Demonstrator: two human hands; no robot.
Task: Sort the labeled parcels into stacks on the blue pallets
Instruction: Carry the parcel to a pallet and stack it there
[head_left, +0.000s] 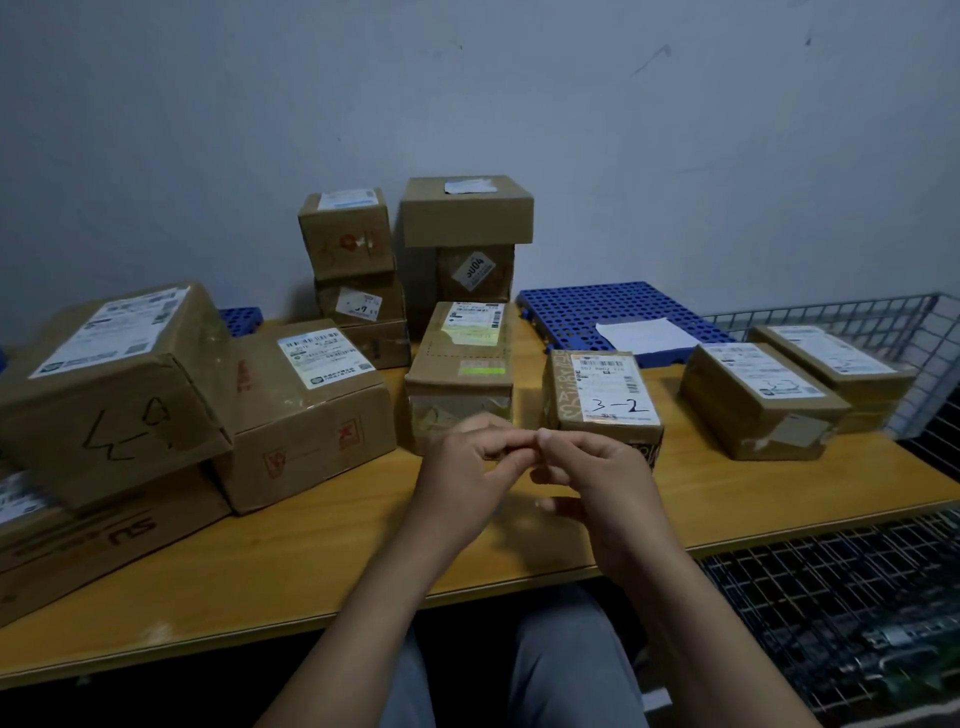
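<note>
Broadly, the view is filled by a wooden table (322, 561) set against a wall, with a wire cage (924, 364) beside its right end. A blue pallet (576, 312) is laid at the back right, bearing only a white sheet (644, 335); a second pallet (240, 318) is mostly hidden at the back left. The largest parcel (119, 395) is tilted on a flat carton (104, 540) at the left, and a mid-sized parcel (306, 415) is touched by it. Two stacks (353, 275) (465, 244) are stood between the pallets. A centre parcel (462, 364) and a parcel marked 3-2 (602, 395) are placed just beside each other, and two labelled parcels (758, 400) lie at the right. The left hand (462, 467) and right hand (602, 478) are met at curled fingertips; whether anything is pinched cannot be told.
</note>
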